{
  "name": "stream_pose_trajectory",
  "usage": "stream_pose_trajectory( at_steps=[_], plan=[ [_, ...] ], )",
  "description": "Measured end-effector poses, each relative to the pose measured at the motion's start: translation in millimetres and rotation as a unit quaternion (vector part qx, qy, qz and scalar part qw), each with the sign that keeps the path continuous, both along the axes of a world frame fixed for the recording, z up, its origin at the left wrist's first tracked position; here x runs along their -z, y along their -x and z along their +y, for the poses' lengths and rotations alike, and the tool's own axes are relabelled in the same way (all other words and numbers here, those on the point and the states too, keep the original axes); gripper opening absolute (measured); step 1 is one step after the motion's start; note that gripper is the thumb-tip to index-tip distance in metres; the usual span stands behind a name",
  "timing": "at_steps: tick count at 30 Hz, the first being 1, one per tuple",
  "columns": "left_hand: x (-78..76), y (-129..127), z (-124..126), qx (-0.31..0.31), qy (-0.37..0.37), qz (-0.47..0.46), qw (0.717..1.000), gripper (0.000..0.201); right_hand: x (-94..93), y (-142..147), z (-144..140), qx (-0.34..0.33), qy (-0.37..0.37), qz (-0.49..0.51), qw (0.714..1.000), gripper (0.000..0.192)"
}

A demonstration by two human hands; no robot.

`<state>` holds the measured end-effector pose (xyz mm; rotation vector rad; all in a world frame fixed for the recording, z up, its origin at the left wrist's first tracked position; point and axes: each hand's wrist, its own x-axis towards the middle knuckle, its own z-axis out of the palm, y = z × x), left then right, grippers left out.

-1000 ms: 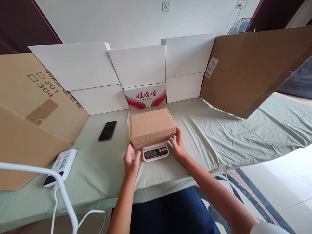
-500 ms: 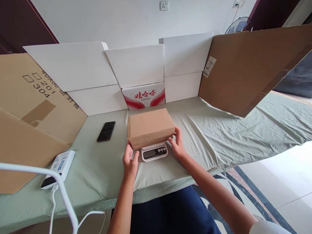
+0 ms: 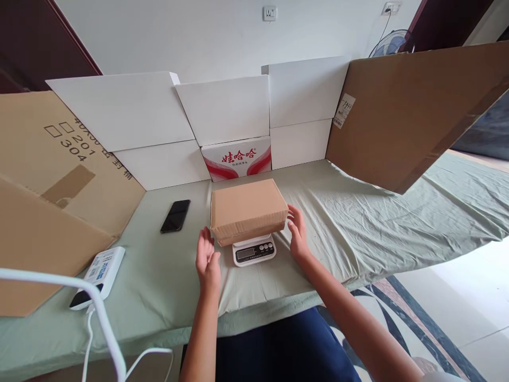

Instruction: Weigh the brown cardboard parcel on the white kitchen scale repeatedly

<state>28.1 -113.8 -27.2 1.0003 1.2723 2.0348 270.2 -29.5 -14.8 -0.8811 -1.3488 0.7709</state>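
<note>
A plain brown cardboard box (image 3: 247, 210) sits on a white scale (image 3: 253, 250) with a grey display and dark buttons. The table is covered by a pale green cloth (image 3: 358, 223). On the near left lies a white power bank (image 3: 99, 269) with a blue label, and farther back a black phone (image 3: 175, 215). At the far side stand white panels (image 3: 123, 109) and a white carton (image 3: 237, 157) with red characters and red swooshes. Brown cardboard sheets (image 3: 413, 106) flank both sides, the left one printed with dark numerals. The floor at the right has dark blue and red stripes.
</note>
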Motion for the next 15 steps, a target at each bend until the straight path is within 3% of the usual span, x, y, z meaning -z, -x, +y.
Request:
stream_pose_trajectory(
  at_steps=[4, 8, 11, 15],
  plan=[
    [8.8, -2.3, -0.3, 0.011, 0.078, -0.001, 0.997, 0.070, -3.0, 1.9, -1.5, -0.086, 0.001, -0.020, 0.996, 0.057],
    [12.6, 1.0, -0.4, 0.012, 0.101, 0.002, 0.995, 0.067, -3.9, 2.4, -0.6, -0.112, 0.000, -0.004, 0.994, 0.062],
    [-3.5, 9.2, 11.9, 0.032, 0.094, 0.020, 0.995, 0.062, -11.8, 5.0, 10.5, -0.112, -0.007, 0.010, 0.994, 0.066],
    [-39.2, 25.3, 58.8, 0.042, 0.055, 0.045, 0.997, 0.060, -35.2, 18.6, 50.1, -0.134, -0.032, 0.040, 0.990, 0.075]
  ],
)
